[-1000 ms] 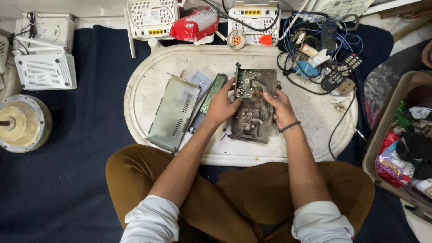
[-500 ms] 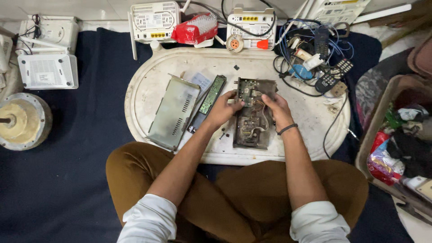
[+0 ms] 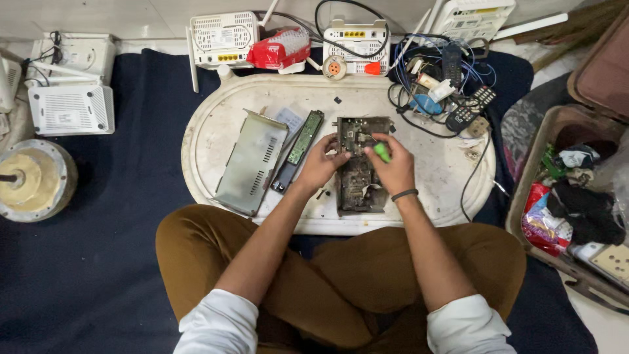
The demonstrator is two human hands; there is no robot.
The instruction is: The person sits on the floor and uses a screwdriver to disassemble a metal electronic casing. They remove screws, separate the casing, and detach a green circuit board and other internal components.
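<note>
The right hand (image 3: 393, 167) is now gripping a green-handled screwdriver (image 3: 382, 152) — half a second ago its fingers were lying bare on the board, so the tool has only just come into play. Its fingers are curled shut around the handle, the tip pointing down toward the upper part of the open circuit board (image 3: 359, 164), which is lying on the oval white worktop (image 3: 209, 141) directly under both hands. That suggests the work is shifting from positioning the board to working on something on it, likely a fastener near the top edge.

The left hand (image 3: 321, 164) is bracing the board's left side, fingers bent and pressing against its edge rather than closing around anything. Just left of those fingers a narrow black-and-green strip (image 3: 299, 149) is lying — and beyond it, the grey metal cover (image 3: 252, 162), set aside.
</note>
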